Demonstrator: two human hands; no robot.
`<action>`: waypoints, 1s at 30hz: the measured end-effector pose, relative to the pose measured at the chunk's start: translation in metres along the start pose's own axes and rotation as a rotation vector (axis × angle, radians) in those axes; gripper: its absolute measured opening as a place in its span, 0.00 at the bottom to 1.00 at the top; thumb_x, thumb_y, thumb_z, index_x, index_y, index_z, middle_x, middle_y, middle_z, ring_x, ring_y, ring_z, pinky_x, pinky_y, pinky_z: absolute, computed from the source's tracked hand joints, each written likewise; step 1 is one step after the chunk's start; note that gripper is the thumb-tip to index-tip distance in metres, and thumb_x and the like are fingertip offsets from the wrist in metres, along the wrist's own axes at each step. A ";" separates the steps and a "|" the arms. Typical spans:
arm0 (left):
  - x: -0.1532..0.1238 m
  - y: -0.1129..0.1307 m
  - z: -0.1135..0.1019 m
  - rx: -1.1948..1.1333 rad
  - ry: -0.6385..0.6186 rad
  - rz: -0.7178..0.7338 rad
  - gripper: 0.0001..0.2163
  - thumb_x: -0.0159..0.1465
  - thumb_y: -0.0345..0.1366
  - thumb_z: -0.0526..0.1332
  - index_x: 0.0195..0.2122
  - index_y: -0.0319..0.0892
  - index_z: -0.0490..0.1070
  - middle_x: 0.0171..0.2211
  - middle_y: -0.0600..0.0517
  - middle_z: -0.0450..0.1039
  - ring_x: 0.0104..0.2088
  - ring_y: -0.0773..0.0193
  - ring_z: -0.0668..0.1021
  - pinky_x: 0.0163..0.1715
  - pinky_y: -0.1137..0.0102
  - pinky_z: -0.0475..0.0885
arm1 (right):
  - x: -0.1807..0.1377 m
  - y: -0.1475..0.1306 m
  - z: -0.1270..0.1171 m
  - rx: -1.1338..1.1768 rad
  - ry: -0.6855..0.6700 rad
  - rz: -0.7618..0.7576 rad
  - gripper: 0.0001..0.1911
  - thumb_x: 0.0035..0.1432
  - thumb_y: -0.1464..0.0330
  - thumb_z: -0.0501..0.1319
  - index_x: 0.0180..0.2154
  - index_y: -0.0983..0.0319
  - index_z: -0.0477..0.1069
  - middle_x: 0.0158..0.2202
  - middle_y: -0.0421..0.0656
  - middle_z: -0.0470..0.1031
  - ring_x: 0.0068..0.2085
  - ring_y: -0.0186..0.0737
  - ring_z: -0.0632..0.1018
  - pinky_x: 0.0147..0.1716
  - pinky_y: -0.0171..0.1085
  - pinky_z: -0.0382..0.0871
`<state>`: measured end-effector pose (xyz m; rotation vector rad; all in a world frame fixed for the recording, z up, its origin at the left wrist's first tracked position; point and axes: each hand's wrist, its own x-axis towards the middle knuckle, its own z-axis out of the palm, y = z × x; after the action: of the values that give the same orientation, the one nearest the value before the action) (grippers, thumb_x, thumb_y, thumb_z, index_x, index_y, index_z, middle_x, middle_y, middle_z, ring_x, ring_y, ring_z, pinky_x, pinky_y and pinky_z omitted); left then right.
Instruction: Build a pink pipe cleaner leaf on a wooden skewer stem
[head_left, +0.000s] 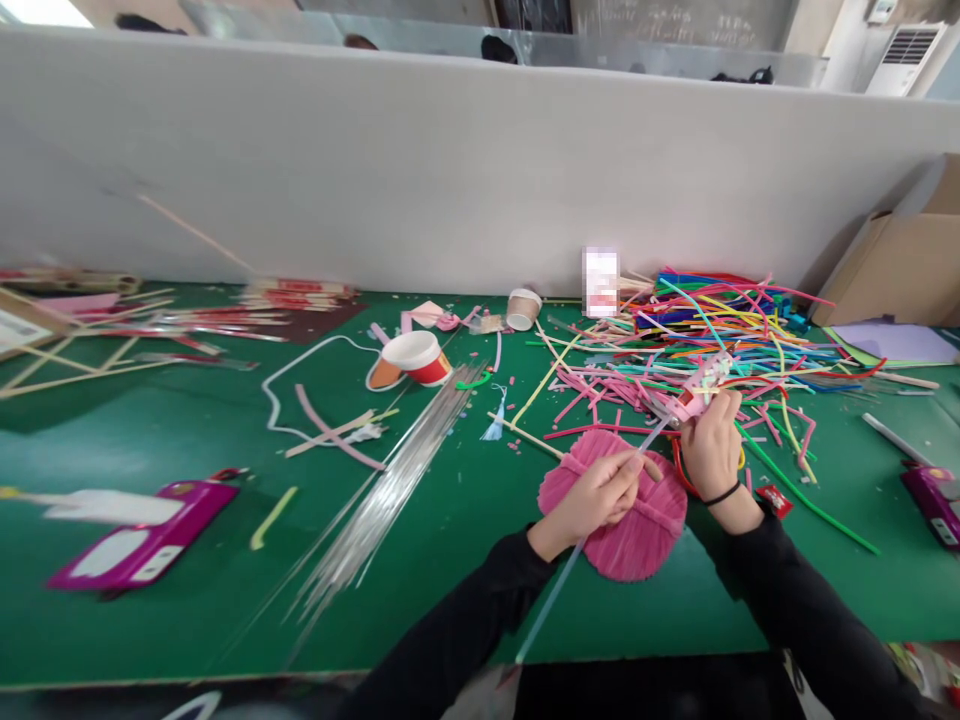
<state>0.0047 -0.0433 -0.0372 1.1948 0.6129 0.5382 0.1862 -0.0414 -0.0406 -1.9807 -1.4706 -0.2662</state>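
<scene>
My left hand [600,495] is closed on a long, straight pale-blue stick [550,612], which slants up toward my right hand. Under the left hand lies a round pink piece [634,545] with a ribbed surface and a band across it. A thin wooden stick [529,437] runs out from its left side. My right hand [712,445] is closed around a small pink tool [694,395] with pale decorations. The tool's front end is near the upper end of the pale-blue stick. Its exact kind is unclear, and fingers cover part of it.
A heap of coloured chenille stems [720,325] lies behind my right hand. Clear thin sticks [390,480], a paper cup [416,358] and a purple box [150,535] are to the left. A cardboard box [896,260] stands at the right, before the grey partition [420,170].
</scene>
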 end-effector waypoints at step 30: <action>0.009 -0.005 -0.015 0.171 0.298 0.086 0.19 0.59 0.48 0.66 0.43 0.36 0.73 0.29 0.48 0.77 0.27 0.62 0.80 0.23 0.72 0.74 | 0.002 0.147 -0.084 -0.410 -0.218 0.327 0.18 0.58 0.61 0.59 0.45 0.68 0.71 0.42 0.55 0.69 0.40 0.53 0.76 0.38 0.45 0.69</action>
<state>0.0013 -0.0282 -0.0470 1.3178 0.8773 0.7567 0.3389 -0.1140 -0.0299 -2.6139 -1.2626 -0.2265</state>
